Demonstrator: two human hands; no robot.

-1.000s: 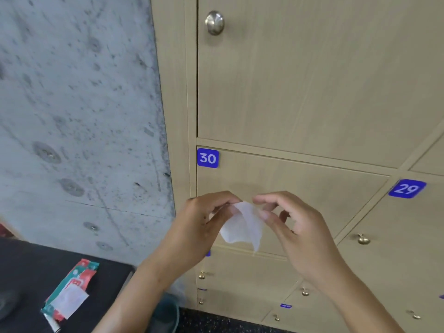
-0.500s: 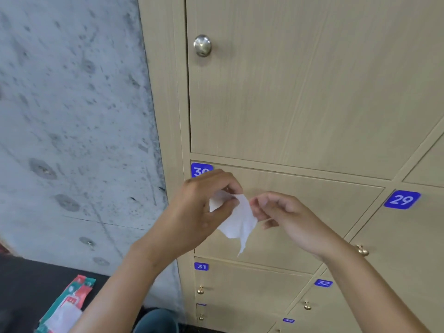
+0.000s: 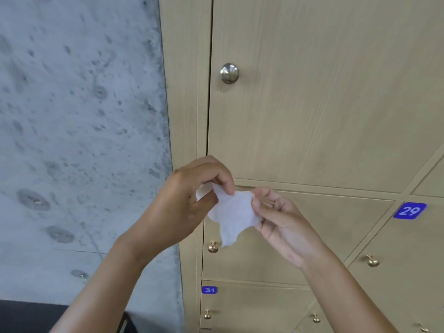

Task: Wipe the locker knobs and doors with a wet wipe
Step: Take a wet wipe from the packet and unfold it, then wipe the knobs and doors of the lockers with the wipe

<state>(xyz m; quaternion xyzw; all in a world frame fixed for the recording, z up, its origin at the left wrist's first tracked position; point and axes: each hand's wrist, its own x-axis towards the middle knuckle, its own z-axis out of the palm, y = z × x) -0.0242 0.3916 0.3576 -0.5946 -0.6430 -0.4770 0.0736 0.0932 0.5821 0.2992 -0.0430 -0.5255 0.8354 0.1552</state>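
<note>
In the head view, a white wet wipe was held up in front of the lockers, stretched between both hands. It looked thin and slightly translucent, crumpled and uneven along its edges, with a narrow ragged corner hanging down toward a small brass knob. The left hand pinched the wipe's upper left corner, its thumb and forefinger pressed together on the sheet while the other fingers curled in. The right hand gripped the wipe's right edge, fingers closed on it between thumb and fingertips, palm turned partly upward.

Behind the hands stood light wood-grain locker doors. The tall upper door carried a round silver knob near its left edge, well above the wipe. The wipe hung in front of the door below it, covering its upper left corner. To the right, a blue plate reading 29 marked another door, with a brass knob lower down. A blue plate reading 31 sat on the door beneath. A grey, speckled concrete wall filled the left side of the scene.
</note>
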